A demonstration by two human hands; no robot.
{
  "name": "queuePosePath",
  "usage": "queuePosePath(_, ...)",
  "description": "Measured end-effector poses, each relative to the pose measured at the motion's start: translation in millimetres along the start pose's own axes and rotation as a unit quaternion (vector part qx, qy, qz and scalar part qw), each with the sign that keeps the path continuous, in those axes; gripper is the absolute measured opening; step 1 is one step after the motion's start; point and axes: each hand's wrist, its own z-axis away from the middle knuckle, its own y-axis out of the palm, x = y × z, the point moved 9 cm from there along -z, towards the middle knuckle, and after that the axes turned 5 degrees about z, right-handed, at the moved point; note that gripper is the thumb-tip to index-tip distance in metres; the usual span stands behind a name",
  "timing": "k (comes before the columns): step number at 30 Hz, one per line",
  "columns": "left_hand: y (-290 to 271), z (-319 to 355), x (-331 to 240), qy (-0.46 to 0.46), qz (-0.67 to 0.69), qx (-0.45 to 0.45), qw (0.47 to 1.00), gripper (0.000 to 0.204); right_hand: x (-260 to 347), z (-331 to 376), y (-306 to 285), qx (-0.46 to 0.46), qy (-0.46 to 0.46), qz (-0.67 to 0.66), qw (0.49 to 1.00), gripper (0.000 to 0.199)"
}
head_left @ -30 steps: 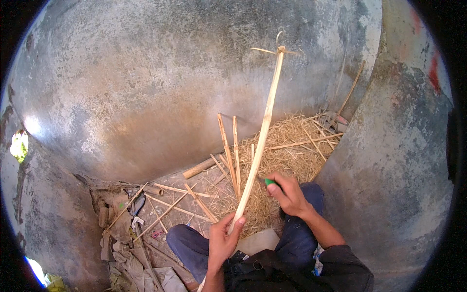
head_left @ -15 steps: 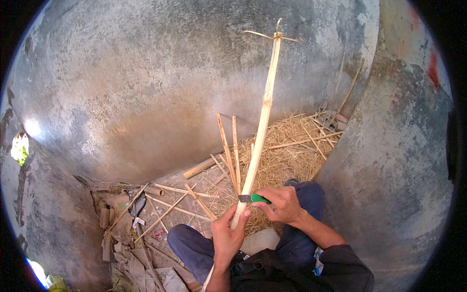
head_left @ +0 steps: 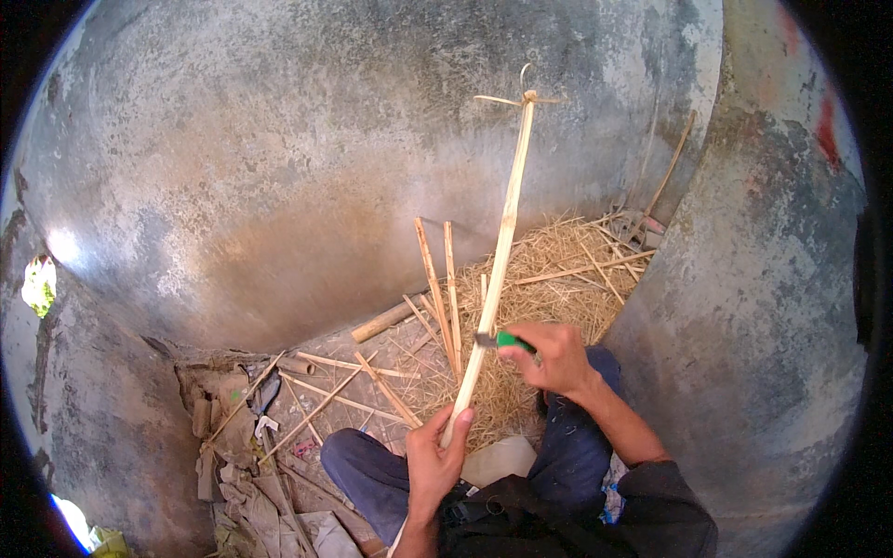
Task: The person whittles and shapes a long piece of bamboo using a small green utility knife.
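A long pale bamboo strip [head_left: 503, 251] slants up and away from my lap, with thin curled shavings [head_left: 526, 95] at its far end. My left hand [head_left: 437, 462] is closed around its near end, the thumb lying along it. My right hand [head_left: 551, 357] grips a green-handled knife [head_left: 510, 341]. The knife's short dark blade rests across the strip, ahead of my left hand. Part of the handle is hidden by my right fingers.
A heap of straw-like shavings [head_left: 558, 265] lies beyond my knees. Two narrow sticks [head_left: 450, 288] lean upward left of the strip. More cut sticks [head_left: 321, 405], a thick bamboo length [head_left: 383, 321] and crumpled sacking [head_left: 256, 511] litter the left ground. A curved grey wall [head_left: 279, 167] encloses the spot.
My right hand and the knife have moved away from my left hand, farther up the strip. The strip's far end has come down and slightly nearer. My left hand keeps its grip.
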Motion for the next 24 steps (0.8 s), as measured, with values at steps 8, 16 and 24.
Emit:
queuePosePath(8, -6.6, 36.4, 44.0, -0.135, -0.020, 0.069, 0.988, 0.034, -70.3, -25.5, -22.6, -0.042, 0.080, 0.032, 0.995, 0.030)
queuePosePath(16, -0.5, 31.5, 48.2, -0.144, 0.061, 0.071, 0.985, 0.033, -100.3, 18.1, 30.8, 0.004, 0.302, -0.402, 0.864, 0.035)
queuePosePath(24, -14.5, 9.1, 24.7, -0.053, 0.004, -0.029, 0.998, 0.034, 13.1, 23.3, 10.7, 0.050, -0.017, -0.043, 0.998, 0.028)
